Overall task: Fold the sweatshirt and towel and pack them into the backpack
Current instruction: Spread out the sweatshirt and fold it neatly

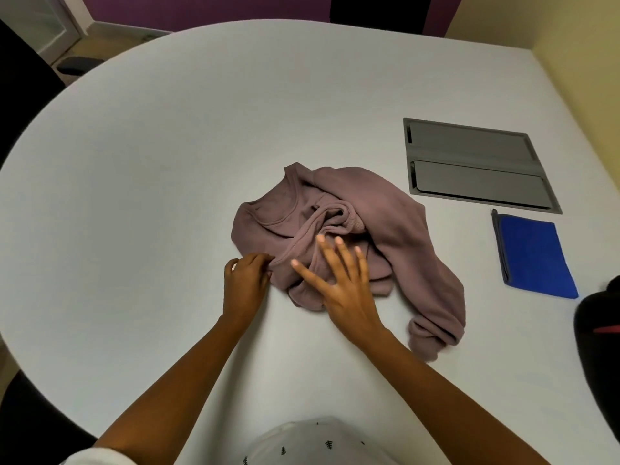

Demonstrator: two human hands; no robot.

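Observation:
A mauve sweatshirt [375, 209] lies crumpled in the middle of the white table [167, 162], neckline toward the far left, one sleeve trailing to the near right. My left hand [246, 283] pinches the sweatshirt's near left edge between thumb and fingers. Flat on the cloth just right of it rests my right hand [339, 280], fingers spread. A blue folded towel [533, 256] lies on the table to the right, apart from the sweatshirt. At the right frame edge a black backpack [600, 330] with a red stripe shows only in part.
A grey recessed cable hatch [476, 162] is set in the table behind the towel. Dark chairs stand at the left edge [23, 82] and near left corner. A yellow wall runs along the right side.

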